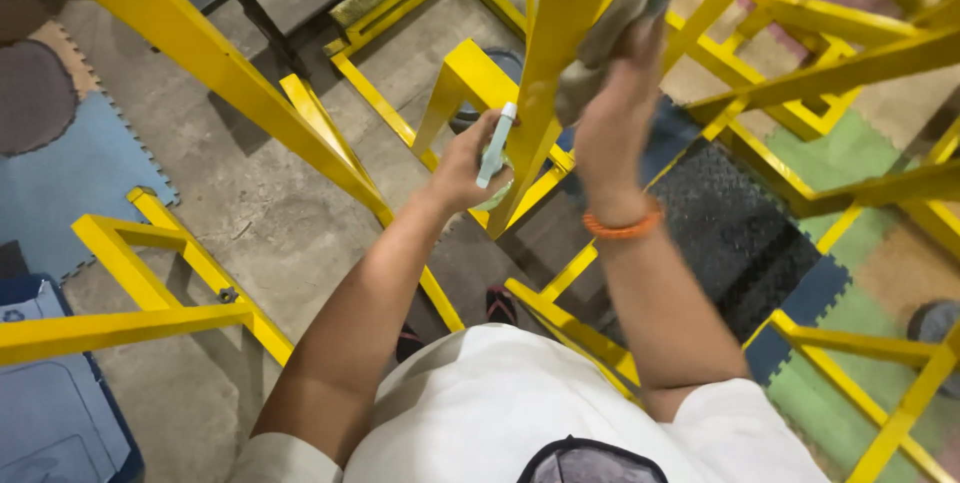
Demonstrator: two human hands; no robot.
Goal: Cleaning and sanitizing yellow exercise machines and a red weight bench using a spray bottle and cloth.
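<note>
Item: grey cloth (pixel 618 13), held in the right hand (pixel 615 113), fingers closed around it and pressing it flat against the yellow upright bar (pixel 560 43). The cloth sat at the top of the grip, bunched, its upper part draped over the right face of the bar.

Item: pale blue-green bottle (pixel 495 148), wrapped by the left hand (pixel 465 168), just left of the same bar, its white tip pointing up and tilted toward the bar.

Clearance: yellow frame rails (pixel 380 103) crossed close to the bar on both sides; open concrete floor (pixel 250 193) lay further left of it.

Appearance: cloth dull grey, crumpled, soft-looking; bottle slim, partly hidden by fingers. An orange wristband (pixel 622 226) circled the right wrist.
</note>
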